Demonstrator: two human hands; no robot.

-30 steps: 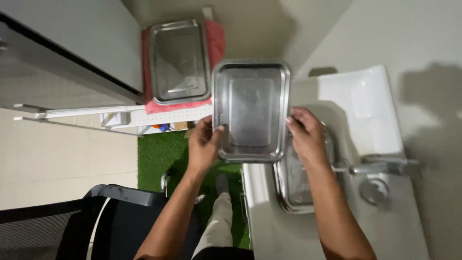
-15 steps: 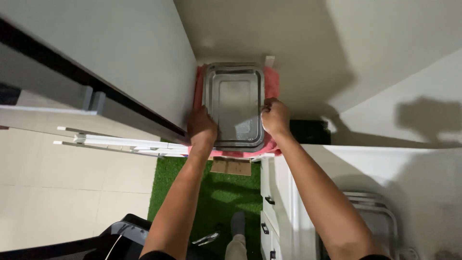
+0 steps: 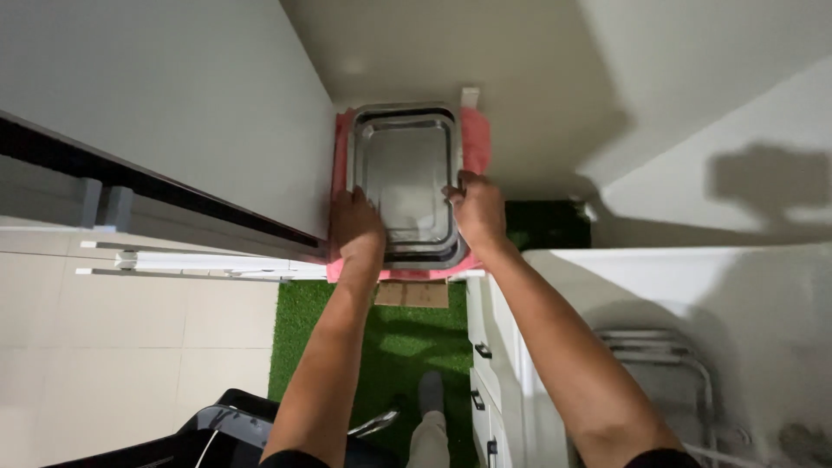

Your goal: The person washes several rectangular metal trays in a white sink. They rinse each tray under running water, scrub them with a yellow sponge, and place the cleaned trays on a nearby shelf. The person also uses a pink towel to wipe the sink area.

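Observation:
A rectangular steel tray (image 3: 406, 173) lies nested in another steel tray on a pink cloth (image 3: 477, 139), far ahead against the wall. My left hand (image 3: 357, 224) rests on the tray's near left corner. My right hand (image 3: 475, 208) grips its right rim, fingers curled over the edge. Both arms reach straight forward.
A white cabinet with dark handles (image 3: 482, 351) and a white counter (image 3: 659, 286) stand at the right, with a wire rack (image 3: 667, 355) on it. Green artificial turf (image 3: 399, 347) covers the floor below. A grey appliance wall (image 3: 156, 113) rises at the left. A black chair (image 3: 208, 433) sits at the bottom.
I carried the tray from above the counter and sink over to the pink cloth and set it into the tray lying there. My hands have slid toward its near end.

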